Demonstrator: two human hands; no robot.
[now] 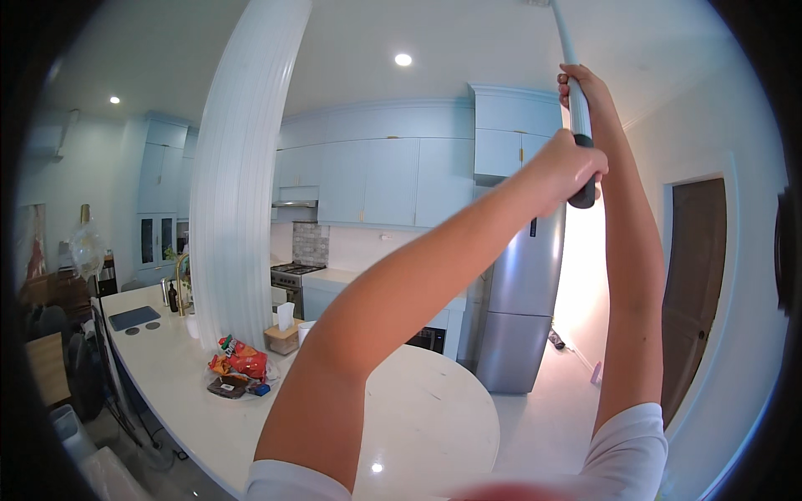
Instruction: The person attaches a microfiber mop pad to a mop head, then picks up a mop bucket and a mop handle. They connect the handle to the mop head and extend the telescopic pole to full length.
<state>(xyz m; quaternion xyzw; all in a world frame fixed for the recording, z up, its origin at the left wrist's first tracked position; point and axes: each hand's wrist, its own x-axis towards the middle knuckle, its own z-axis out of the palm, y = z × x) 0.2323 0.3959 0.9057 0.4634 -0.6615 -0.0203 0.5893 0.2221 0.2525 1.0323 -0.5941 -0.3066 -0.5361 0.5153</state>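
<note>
Both my arms are raised toward the ceiling at the upper right, holding one long pale pole point(566, 37) with a black grip at its lower end. My left hand point(568, 165) is wrapped round the pole just at the black grip point(583, 194). Higher up, my right hand point(585, 86) closes round the white shaft. The pole slants up and slightly left, and its far end runs out of the picture at the top. A pale grille-like piece point(537, 2) shows at the top edge beside it.
A white fluted column point(242, 167) rises from the pale counter point(426, 401). On the counter are snack packets point(242, 361) and a tissue box point(282, 338). Behind stand light blue cabinets point(368, 184), a steel fridge point(522, 292) and, at right, a brown door point(695, 267).
</note>
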